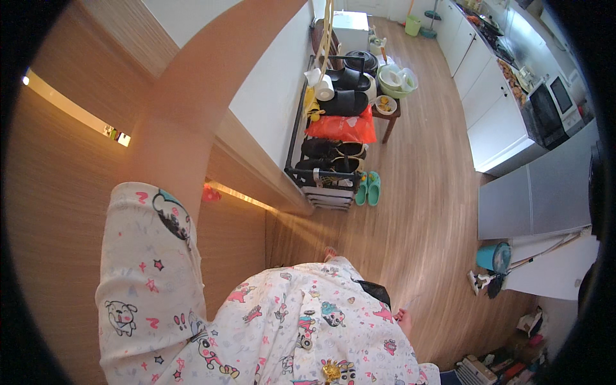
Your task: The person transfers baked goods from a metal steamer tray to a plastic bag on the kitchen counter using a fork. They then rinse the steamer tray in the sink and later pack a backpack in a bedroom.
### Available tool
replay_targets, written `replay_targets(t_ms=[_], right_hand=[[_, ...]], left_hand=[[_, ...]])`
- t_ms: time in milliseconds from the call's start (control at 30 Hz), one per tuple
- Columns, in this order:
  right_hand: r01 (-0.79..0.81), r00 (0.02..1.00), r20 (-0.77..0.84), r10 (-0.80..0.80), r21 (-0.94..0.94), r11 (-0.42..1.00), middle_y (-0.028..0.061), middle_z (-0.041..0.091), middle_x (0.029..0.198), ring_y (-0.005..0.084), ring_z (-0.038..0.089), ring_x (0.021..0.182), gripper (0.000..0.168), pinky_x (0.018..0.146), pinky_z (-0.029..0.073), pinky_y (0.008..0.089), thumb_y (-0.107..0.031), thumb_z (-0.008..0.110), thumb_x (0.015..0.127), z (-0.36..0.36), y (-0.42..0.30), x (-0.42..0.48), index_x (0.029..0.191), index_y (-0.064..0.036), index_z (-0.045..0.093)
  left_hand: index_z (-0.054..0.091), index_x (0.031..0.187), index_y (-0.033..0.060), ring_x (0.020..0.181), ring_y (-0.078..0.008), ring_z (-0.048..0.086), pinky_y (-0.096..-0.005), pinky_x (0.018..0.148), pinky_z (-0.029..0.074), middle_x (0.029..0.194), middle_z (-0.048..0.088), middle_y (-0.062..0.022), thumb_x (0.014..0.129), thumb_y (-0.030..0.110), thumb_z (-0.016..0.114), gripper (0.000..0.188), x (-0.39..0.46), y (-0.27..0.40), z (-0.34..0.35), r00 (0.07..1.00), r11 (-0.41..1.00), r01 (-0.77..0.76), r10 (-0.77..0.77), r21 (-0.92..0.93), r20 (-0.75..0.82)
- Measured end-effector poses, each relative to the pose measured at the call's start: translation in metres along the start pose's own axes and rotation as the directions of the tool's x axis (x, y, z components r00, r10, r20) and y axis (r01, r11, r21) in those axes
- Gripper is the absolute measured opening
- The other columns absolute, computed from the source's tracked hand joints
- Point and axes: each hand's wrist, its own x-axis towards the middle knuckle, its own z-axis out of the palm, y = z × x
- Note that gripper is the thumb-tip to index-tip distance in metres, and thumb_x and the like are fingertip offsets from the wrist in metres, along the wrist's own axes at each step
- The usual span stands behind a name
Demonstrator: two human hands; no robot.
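My left arm [192, 82] reaches up and forward in its printed pajama sleeve [149, 274]. The hand at its end is out of view beyond the top edge. My right hand [403, 318] hangs low beside the printed pajama top [298, 327], its fingers partly curled. A black piece of fabric or bag [376, 291] shows just above it at my side; whether the hand holds anything is too small to tell. Wood-grain panels [62, 202] with a lit gap stand on the left, behind the raised arm. One foot [330, 253] is visible on the wooden floor.
A black metal shoe rack [321, 174] holds shoes, slippers and a red bag [344, 126]. Green clogs [373, 188] lie beside it. Behind is a stool [392, 118] with bowls. White cabinets [491, 91], a grey refrigerator [524, 204] and a blue bucket [492, 257] line the right.
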Motion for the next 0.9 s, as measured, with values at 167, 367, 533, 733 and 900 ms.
replay_targets(t_ms=[167, 367, 533, 733, 900], right_hand=[[-0.149, 0.964, -0.183, 0.195, 0.239, 0.96, -0.0033, 0.027, 0.05, 0.0107, 0.027, 0.038, 0.025, 0.04, 0.026, 0.0263, -0.011, 0.054, 0.089, -0.034, -0.011, 0.037, 0.069, -0.013, 0.039], [-0.191, 0.954, -0.239, 0.181, -0.018, 0.982, -0.0029, 0.028, 0.051, 0.0109, 0.029, 0.04, 0.024, 0.04, 0.026, 0.0271, -0.012, 0.053, 0.089, 0.045, -0.018, -0.022, 0.07, -0.012, 0.04], [-0.205, 0.973, -0.166, 0.159, -0.307, 0.929, -0.0024, 0.031, 0.052, 0.0113, 0.031, 0.04, 0.021, 0.039, 0.026, 0.028, -0.01, 0.055, 0.088, 0.06, -0.014, -0.008, 0.072, -0.013, 0.042], [-0.136, 0.989, -0.076, 0.124, -0.785, 0.605, 0.0037, 0.046, 0.056, 0.0171, 0.044, 0.039, 0.009, 0.033, 0.034, 0.0316, -0.013, 0.056, 0.088, 0.121, -0.029, -0.016, 0.084, -0.005, 0.054], [0.309, 0.937, 0.319, 0.139, -0.947, 0.091, 0.0062, 0.051, 0.058, 0.0196, 0.05, 0.041, 0.018, 0.035, 0.041, 0.0369, -0.02, 0.058, 0.088, 0.162, -0.064, 0.025, 0.092, -0.003, 0.061]], left_hand=[[0.056, 0.105, 0.0088, 0.07, -0.03, 0.066, -0.0435, 0.057, 0.058, 0.087, 0.062, -0.0114, 0.092, 0.006, 0.049, 0.015, -0.022, -0.002, 0.039, 0.979, 0.986, 0.06, -0.089, -0.157, -0.183], [0.064, 0.087, -0.0019, 0.071, -0.0283, 0.072, -0.0406, 0.059, 0.062, 0.08, 0.065, -0.0155, 0.09, 0.017, 0.06, 0.019, -0.069, -0.11, 0.032, 0.962, 0.954, 0.261, -0.245, 0.147, -0.117], [0.068, 0.09, -0.0005, 0.076, -0.0303, 0.07, -0.0422, 0.065, 0.058, 0.086, 0.069, -0.0204, 0.084, 0.015, 0.06, 0.019, -0.142, -0.149, 0.029, 0.964, 0.511, 0.163, -0.264, 0.844, -0.026], [0.061, 0.089, -0.0019, 0.085, -0.0327, 0.063, -0.0436, 0.074, 0.051, 0.097, 0.065, -0.0174, 0.091, 0.016, 0.058, 0.019, -0.365, -0.167, 0.045, 0.884, 0.643, -0.163, -0.242, 0.748, 0.401], [0.067, 0.107, 0.0021, 0.088, -0.0269, 0.068, -0.0361, 0.079, 0.053, 0.097, 0.071, -0.0126, 0.091, 0.014, 0.064, 0.02, -0.521, -0.178, -0.035, 0.977, 0.84, 0.126, -0.199, 0.527, 0.083]])
